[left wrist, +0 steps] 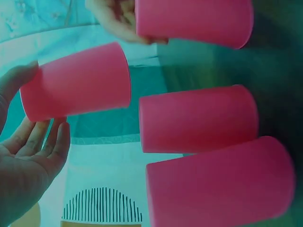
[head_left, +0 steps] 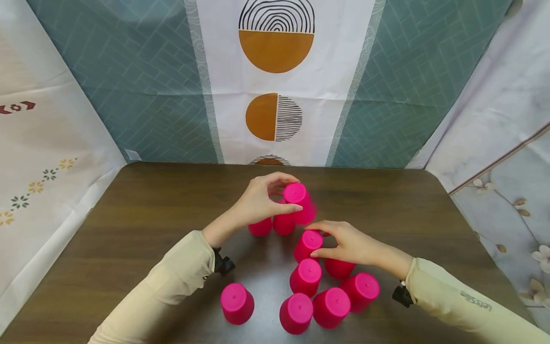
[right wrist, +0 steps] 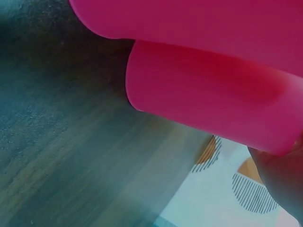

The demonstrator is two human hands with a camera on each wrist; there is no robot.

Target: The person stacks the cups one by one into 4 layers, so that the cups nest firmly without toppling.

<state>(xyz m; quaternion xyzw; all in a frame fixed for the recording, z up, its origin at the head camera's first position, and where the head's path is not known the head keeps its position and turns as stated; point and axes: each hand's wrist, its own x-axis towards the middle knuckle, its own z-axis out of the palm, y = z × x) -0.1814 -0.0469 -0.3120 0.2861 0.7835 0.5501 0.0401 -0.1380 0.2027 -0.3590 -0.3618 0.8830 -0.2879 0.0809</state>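
Note:
Near the back of the table my left hand (head_left: 267,199) pinches a pink cup (head_left: 295,192) between thumb and fingers. Upside down, this cup is raised above the tabletop, level with the bases of the cups behind it in the left wrist view. Two standing cups (head_left: 259,227) show just below and left of it. At the right, my right hand (head_left: 343,241) grips another upturned pink cup (head_left: 310,243) near its base, thumb on the near side. That cup stands among a cluster of matching cups, its side seen close up in the right wrist view.
Several upturned pink cups (head_left: 331,307) crowd the front right of the brown table (head_left: 142,248). A lone cup (head_left: 237,303) stands at the front, left of them. Patterned cloth (head_left: 275,81) hangs behind the table's far edge, with more cloth at both sides.

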